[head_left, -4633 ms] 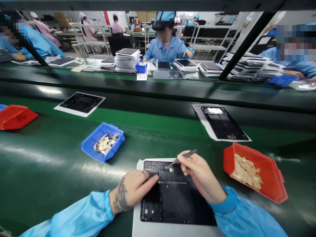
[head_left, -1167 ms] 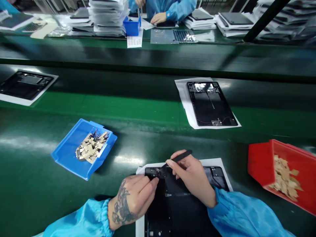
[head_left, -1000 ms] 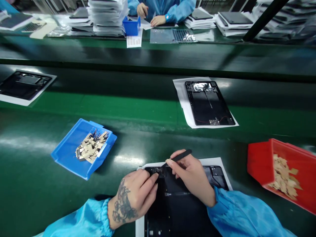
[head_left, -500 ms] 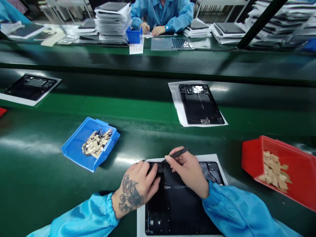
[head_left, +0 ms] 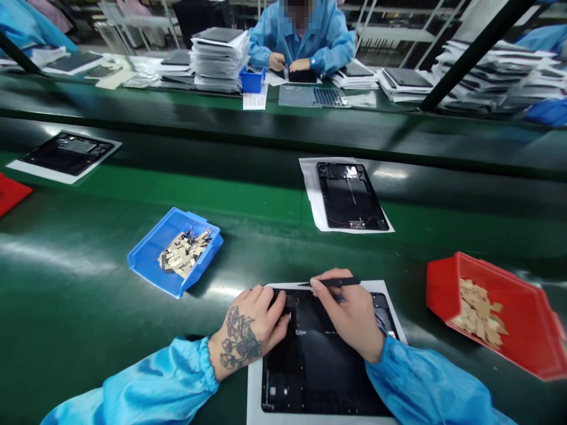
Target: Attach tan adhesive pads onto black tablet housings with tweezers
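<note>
A black tablet back shell (head_left: pixel 319 360) lies on a white sheet (head_left: pixel 254 389) in front of me on the green belt. My left hand (head_left: pixel 252 324), tattooed on its back, rests with curled fingertips pressed on the shell's upper left corner. My right hand (head_left: pixel 348 313) is closed on black tweezers (head_left: pixel 334 283), which lie nearly level over the shell's top edge. Both sleeves are light blue.
A blue bin (head_left: pixel 175 251) of small metal pieces sits to the left, a red bin (head_left: pixel 489 313) of tan pieces to the right. Two more shells on sheets (head_left: pixel 349 195) (head_left: pixel 66 154) lie further up the belt. A person in blue works at the far bench among stacked tablets (head_left: pixel 219 50).
The tweezers have tilted from pointing down at the shell's top left to lying almost level. My left fingers have slid slightly right along the corner. The far shell has drifted left on the belt.
</note>
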Tool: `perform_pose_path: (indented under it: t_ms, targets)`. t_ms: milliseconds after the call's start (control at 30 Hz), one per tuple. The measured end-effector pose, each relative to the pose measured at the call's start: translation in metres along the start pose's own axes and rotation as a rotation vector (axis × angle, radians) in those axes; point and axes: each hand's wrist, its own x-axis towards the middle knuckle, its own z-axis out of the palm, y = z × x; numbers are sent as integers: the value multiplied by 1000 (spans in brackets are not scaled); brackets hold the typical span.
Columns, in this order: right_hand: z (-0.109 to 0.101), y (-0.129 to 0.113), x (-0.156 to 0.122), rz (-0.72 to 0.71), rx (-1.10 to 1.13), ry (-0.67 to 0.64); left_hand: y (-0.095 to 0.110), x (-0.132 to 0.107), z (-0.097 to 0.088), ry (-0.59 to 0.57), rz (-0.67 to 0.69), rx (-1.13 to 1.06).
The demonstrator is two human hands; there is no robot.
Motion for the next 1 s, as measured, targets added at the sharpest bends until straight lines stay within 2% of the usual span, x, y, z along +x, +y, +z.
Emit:
perform_pose_path:
  t_ms: [133,267,433,667,1000]
  targets:
    - [-3,-1,-5,80,87,-55,0,-1,2,-18,-8,-1]
    - [0,0,-8,92,98,-30,0,-1,2,0,-7,-9]
    - [2,0,-6,118,92,-58,-1,0,2,4,2,-24]
    - [4,8,0,282,222,-24,0,-2,0,-18,-6,-13]
    - [5,10,3,325,288,-50,-1,0,-2,-4,20,-16]
